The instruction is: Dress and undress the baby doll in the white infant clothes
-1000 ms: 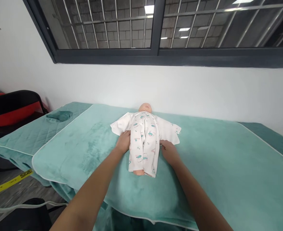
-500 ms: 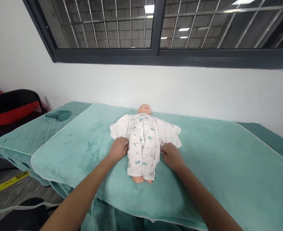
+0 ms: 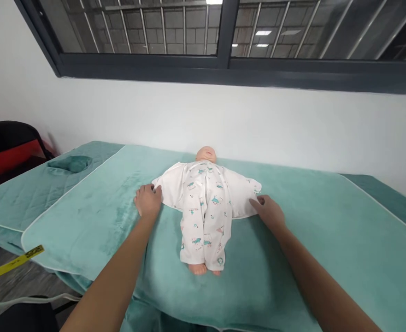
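A baby doll (image 3: 206,154) lies on its back on a teal blanket (image 3: 95,216), head toward the wall. It wears a white onesie (image 3: 205,203) printed with small teal figures, and both sleeves are spread out sideways. My left hand (image 3: 148,201) is at the tip of the left sleeve, fingers curled onto the cloth. My right hand (image 3: 270,211) is at the tip of the right sleeve, fingers pinched on its edge. The doll's bare feet (image 3: 203,269) stick out of the leg ends near me.
The blanket covers a quilted teal bed (image 3: 23,193) standing against a white wall under a dark-framed barred window (image 3: 223,41). A face hole (image 3: 69,163) is at the bed's left end. A black and red chair (image 3: 5,147) stands at far left. Yellow tape (image 3: 12,263) marks the floor.
Both hands have slid outward from the doll's hips to the sleeve tips, and the sleeves now lie spread wider. The view has tilted down slightly.
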`<state>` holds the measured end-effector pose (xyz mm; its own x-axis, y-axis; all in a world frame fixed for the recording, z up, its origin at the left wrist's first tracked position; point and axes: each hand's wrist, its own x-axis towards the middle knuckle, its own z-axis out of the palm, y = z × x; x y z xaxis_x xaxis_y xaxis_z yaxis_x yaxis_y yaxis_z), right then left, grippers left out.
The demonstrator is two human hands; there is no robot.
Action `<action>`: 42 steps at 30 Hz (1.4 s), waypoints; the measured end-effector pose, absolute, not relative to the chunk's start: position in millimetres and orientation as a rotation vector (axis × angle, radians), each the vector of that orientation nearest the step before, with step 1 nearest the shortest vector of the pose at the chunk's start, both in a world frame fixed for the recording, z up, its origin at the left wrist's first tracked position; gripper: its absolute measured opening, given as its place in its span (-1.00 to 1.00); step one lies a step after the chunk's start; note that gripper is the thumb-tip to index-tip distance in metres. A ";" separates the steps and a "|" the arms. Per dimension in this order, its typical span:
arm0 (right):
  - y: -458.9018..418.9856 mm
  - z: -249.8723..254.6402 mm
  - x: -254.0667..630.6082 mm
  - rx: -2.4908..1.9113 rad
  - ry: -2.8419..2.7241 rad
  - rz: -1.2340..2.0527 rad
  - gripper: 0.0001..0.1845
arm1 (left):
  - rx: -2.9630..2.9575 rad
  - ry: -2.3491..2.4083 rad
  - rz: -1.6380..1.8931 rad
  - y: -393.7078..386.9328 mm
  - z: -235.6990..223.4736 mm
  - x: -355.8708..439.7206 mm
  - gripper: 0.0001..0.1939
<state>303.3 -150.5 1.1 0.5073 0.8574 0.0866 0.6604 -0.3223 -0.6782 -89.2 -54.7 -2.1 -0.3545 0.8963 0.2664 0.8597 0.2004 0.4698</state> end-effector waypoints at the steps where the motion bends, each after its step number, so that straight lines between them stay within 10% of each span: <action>1: -146.5 8.3 303.9 -2.056 -1.193 0.501 -0.71 | 1.745 2.376 0.853 -54.5 -1.6 -88.8 -0.60; 20: -85.6 130.9 174.6 -1.502 -2.022 1.202 -0.73 | 1.681 2.362 0.851 -50.8 -6.1 -89.9 -0.69; 30: 12.0 94.5 140.6 -1.726 -2.229 0.171 -0.70 | 1.679 2.357 0.868 -50.2 -8.7 -90.1 -0.68; 42: 70.9 109.7 125.9 -1.968 -2.515 0.491 -0.76 | 1.676 2.359 0.881 -47.2 -11.7 -91.1 -0.66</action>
<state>125.9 70.9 109.7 -0.2557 0.9328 -0.2541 0.9598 0.2136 -0.1818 -91.1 -47.2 -11.7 -0.3814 0.8952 0.2305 0.8271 0.2191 0.5175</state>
